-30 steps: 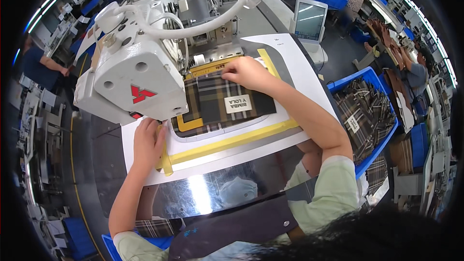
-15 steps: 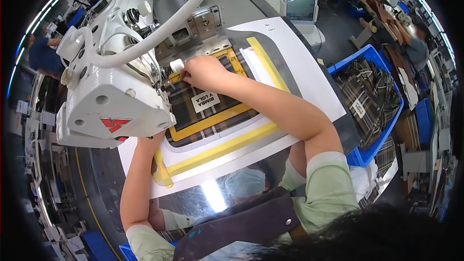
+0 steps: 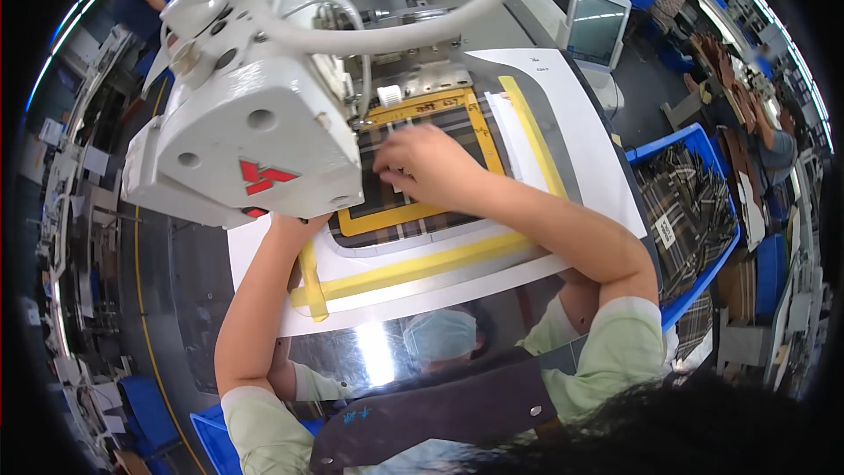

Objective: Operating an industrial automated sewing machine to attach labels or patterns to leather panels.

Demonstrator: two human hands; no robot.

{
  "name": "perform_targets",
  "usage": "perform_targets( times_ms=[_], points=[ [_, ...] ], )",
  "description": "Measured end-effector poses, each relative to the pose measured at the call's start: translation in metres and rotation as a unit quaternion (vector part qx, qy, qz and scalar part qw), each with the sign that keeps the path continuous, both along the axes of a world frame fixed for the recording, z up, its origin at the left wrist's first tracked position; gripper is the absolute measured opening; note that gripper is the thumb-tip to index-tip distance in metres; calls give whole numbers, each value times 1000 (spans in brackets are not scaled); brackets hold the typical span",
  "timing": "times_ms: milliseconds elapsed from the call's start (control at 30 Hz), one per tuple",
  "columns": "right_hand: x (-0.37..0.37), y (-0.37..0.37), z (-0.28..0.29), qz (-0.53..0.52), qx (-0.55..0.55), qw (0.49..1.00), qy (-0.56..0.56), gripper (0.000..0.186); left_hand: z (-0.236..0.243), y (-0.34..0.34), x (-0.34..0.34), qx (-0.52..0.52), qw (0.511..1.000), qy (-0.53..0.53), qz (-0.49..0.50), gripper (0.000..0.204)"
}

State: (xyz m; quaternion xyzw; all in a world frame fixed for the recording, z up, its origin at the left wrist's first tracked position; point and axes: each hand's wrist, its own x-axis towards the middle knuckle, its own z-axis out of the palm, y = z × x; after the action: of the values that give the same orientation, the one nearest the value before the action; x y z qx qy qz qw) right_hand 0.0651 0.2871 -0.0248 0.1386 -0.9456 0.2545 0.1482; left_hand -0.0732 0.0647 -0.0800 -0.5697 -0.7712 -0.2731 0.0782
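Yellow rectangular frame (image 3: pixel 396 215) points lengthwise toward half-past-two; right hand (image 3: pixel 431 164) curls over it, left hand (image 3: pixel 301 223) mostly hidden, grips unclear.

- The person wears a pale green shirt (image 3: pixel 598 365), and its sleeves (image 3: pixel 259 427) are short, ending near the elbow.
- Over it I see an apron (image 3: pixel 440 413), dark, between purple and grey.
- On the apron are two shiny round snaps (image 3: pixel 535 411) and small blue handwritten marks (image 3: pixel 358 414).
- The right hand (image 3: pixel 431 167) is bare, slightly blurred.
- A light blue mask (image 3: pixel 440 335) shows as reflection.
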Motion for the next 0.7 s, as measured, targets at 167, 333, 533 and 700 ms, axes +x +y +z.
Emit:
perform_targets(
  times_ms=[167, 333, 533, 700],
  points=[
    [38, -29, -7, 86, -2, 996, 26, 24, 5, 2, 5, 5, 999, -43, 4, 38],
    [32, -33, -10, 62, 27, 998, -19, 33, 19, 7, 14, -9, 995, -103, 4, 35],
    [29, -37, -9, 73, 2, 997, -27, 34, 27, -2, 13, -80, 983, -164, -7, 35],
    [33, -30, -2, 62, -4, 998, -31, 32, 36, -2, 18, -52, 983, -171, -30, 38]
  ],
)
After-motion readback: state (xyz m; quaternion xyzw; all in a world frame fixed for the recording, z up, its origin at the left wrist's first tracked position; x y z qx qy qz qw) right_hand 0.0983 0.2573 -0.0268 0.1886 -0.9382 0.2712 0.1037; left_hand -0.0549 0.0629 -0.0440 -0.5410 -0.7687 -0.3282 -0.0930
